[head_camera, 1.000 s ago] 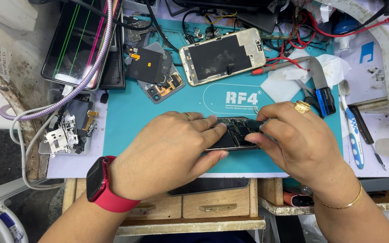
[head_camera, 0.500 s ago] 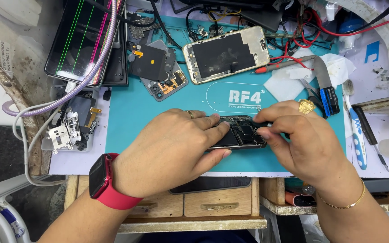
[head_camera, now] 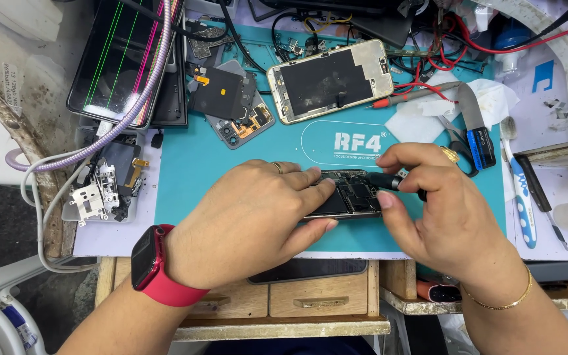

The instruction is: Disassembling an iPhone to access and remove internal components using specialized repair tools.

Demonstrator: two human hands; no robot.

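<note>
- The left hand (head_camera: 251, 220) lies flat over an opened phone (head_camera: 346, 196) near the front edge of the teal mat (head_camera: 192, 171), fingers spread and pressing down rather than closed round it; this appears to keep the phone from sliding.
- The right hand (head_camera: 438, 204) has its grip pinched shut on a small black tool (head_camera: 392, 181), thumb and forefinger close to the tip, which rests at the phone's right end among the exposed parts; a hold that low suits fine work.
- A second phone body (head_camera: 330, 80) lies face-open at the back of the mat, well apart, with a dark back panel (head_camera: 231, 105) beside it.
- A cracked screen (head_camera: 123, 59) showing coloured lines leans at the tabletop's far left, a braided cable (head_camera: 100, 148) crossing it.
- The mat bears a white oval outline with white lettering, just behind the hands.
- Right of the mat lie tweezers with a blue label (head_camera: 478, 131) on white tissue (head_camera: 428, 118), and a white-and-blue toothbrush (head_camera: 520, 190).
- A tray of small metal parts (head_camera: 103, 190) sits off the mat's left edge.
</note>
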